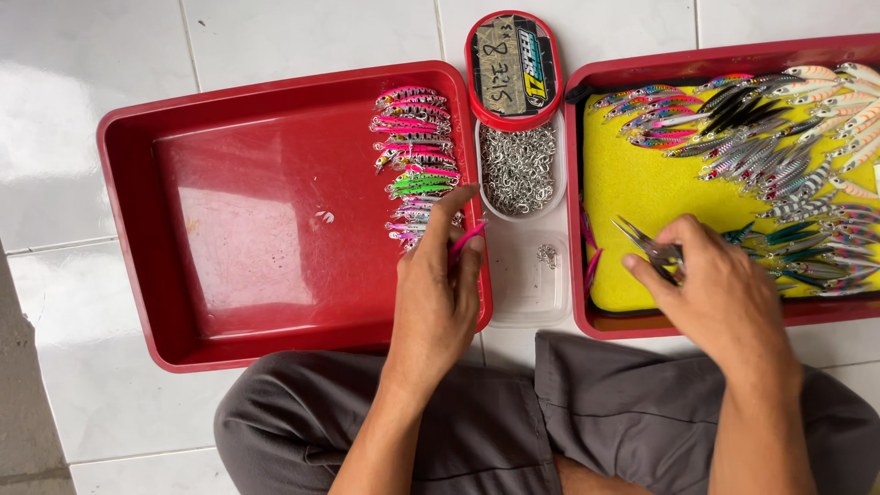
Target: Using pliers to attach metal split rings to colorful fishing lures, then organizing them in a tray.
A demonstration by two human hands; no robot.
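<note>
You sat before two red trays: the left tray (275, 229) with a row of finished lures (414, 165), the right tray (715, 64) holding a yellow pad under loose lures. Between them stood a clear tub of split rings (519, 170). Your left hand (438, 293) pinched a pink lure (466, 241); your right hand (720, 293) closed around small pliers (653, 246). Steadying the lure's eye would have helped.
</note>
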